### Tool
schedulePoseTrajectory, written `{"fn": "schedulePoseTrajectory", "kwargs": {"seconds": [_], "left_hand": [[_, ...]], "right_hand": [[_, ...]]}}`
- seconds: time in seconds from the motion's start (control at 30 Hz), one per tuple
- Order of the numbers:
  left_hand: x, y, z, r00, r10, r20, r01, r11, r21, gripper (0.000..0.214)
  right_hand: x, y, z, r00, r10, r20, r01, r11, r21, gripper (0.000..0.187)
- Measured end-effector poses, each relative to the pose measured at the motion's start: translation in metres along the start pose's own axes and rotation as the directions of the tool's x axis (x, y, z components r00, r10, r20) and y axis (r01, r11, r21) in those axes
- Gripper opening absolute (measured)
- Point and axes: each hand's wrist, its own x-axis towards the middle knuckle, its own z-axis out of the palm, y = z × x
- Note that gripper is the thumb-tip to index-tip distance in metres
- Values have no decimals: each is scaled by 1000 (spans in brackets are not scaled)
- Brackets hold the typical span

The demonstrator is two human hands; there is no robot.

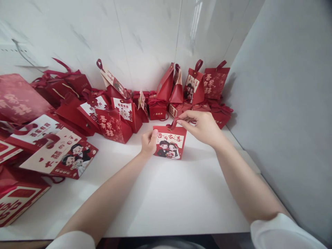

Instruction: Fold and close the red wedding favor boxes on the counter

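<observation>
A red gift box (169,147) with a cartoon bride and groom on its front stands on the white table (166,200) in front of me. My left hand (149,142) grips its left edge, thumb on the front face and the other fingers hidden behind. Above the box, my right hand (201,126) pinches the dark red ribbon loop (173,124) at its top between thumb and fingertips. Just behind it are more red boxes, among them a small ribbon-tied box (157,110).
Many red boxes crowd the left side, including a box with a couple print (75,159) and a box with large characters (20,197). Several handled boxes (194,86) stand stacked along the marble-patterned wall (147,38). A grey panel (290,114) borders the table on the right.
</observation>
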Motion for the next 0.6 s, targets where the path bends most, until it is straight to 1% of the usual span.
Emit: {"fn": "schedulePoseTrajectory", "kwargs": {"seconds": [0.07,0.13,0.2,0.27,0.37,0.4,0.47,0.5,0.57,0.6], "left_hand": [[-1,5,0,1000,11,-6,-10,999,42,58],[-1,11,1,1000,18,-3,-18,996,84,58],[-2,14,1,1000,11,5,-12,992,124,57],[-2,15,1,1000,-11,7,10,990,139,57],[-1,14,1,998,-58,32,55,995,79,56],[1,13,1,996,-70,51,68,996,56,56],[4,12,0,992,-87,96,85,996,25,56],[7,12,-1,989,-91,120,90,996,10,56],[13,15,-4,980,-93,177,100,995,-31,55],[16,18,-5,975,-86,206,98,994,-49,54]], "right_hand": [[0,-2,8,997,-1,-81,3,1000,25,11],[0,-4,14,994,6,-109,3,997,75,11],[0,-3,16,997,20,-69,-10,990,142,11],[0,0,15,999,36,1,-36,985,171,14],[1,4,11,994,65,84,-76,987,138,7],[1,5,10,991,75,107,-88,987,133,9],[0,6,9,986,90,138,-111,981,158,6],[0,5,9,985,93,144,-118,977,179,11],[-1,4,8,986,71,151,-102,972,211,36],[-1,3,7,987,41,153,-74,973,218,45]]}}
